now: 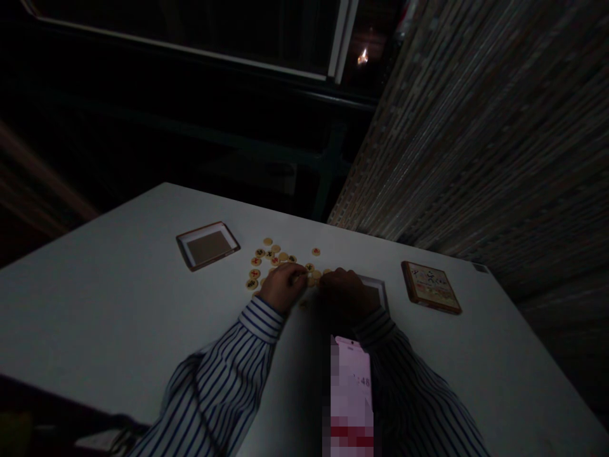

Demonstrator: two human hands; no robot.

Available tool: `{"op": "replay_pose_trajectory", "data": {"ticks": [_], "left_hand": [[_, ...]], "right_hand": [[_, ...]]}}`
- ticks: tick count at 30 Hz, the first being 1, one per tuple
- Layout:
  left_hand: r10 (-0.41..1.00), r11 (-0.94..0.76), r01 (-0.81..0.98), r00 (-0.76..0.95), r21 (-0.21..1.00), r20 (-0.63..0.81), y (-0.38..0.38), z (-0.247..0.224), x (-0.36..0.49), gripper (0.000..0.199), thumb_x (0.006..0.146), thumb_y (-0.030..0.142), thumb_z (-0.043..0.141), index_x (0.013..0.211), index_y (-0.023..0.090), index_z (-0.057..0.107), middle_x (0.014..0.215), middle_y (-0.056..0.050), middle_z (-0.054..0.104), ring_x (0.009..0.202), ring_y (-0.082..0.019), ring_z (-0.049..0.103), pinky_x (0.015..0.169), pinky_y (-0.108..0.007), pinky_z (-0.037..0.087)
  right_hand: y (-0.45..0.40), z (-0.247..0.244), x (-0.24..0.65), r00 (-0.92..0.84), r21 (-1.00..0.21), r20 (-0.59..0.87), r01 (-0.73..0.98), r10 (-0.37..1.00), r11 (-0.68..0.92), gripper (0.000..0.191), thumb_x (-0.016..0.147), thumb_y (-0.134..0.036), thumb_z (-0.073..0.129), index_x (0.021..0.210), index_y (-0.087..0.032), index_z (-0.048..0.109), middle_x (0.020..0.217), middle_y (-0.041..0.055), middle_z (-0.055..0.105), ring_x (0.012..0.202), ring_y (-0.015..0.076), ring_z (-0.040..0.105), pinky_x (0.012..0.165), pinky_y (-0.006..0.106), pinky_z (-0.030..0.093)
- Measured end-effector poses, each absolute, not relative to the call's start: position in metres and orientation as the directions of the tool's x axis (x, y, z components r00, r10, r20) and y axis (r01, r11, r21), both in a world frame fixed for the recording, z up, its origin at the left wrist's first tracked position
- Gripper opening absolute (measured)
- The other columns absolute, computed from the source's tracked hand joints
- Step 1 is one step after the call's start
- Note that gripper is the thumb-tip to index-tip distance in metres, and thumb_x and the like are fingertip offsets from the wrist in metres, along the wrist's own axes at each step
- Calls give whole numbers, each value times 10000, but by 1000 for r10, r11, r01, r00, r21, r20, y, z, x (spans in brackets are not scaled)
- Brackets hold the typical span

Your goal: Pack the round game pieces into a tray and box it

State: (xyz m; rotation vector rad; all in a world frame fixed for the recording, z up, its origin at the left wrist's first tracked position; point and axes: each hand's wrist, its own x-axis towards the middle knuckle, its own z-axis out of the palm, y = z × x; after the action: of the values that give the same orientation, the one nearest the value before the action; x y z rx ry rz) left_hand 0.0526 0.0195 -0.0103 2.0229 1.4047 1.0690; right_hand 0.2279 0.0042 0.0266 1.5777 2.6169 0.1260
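Observation:
Several round tan pieces (252, 284) with red or black characters lie loose on the white table (118, 273). My left hand (284, 285) is at the near side of these pieces, its fingers curled together; what they hold, if anything, is too small to name. Just to its right, my right hand (346, 293) is dark and in shadow, also with curled fingers, next to the pieces at the right end of the spread. Its fingertips cannot be made out clearly. Partly behind the right hand and wrist sits a grey tray with a pale rim (384, 293).
An open shallow box (209, 245) lies left of the pieces. At the right is a closed box with a printed lid (432, 285). A lit phone (353, 374) lies between my forearms. A strand curtain (428, 139) hangs beyond the table's right back edge.

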Motion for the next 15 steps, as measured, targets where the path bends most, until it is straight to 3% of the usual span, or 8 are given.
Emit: {"op": "replay_pose_trajectory", "data": {"ticks": [11, 15], "left_hand": [[908, -412, 569, 193, 712, 372, 20, -12, 54, 172, 764, 234, 530, 874, 171, 646, 885, -68, 675, 842, -187, 614, 783, -316, 476], [916, -396, 582, 194, 710, 352, 19, -12, 54, 169, 768, 224, 529, 878, 171, 646, 886, -65, 675, 827, -177, 615, 769, -306, 484]], "right_hand": [[4, 30, 227, -475, 105, -31, 873, 879, 475, 181, 861, -233, 421, 864, -163, 588, 874, 95, 635, 823, 206, 541, 648, 304, 319], [4, 33, 230, -473, 31, 10, 881, 881, 472, 173, 861, -245, 442, 875, -178, 601, 862, 73, 643, 820, 191, 547, 681, 292, 336]]}}
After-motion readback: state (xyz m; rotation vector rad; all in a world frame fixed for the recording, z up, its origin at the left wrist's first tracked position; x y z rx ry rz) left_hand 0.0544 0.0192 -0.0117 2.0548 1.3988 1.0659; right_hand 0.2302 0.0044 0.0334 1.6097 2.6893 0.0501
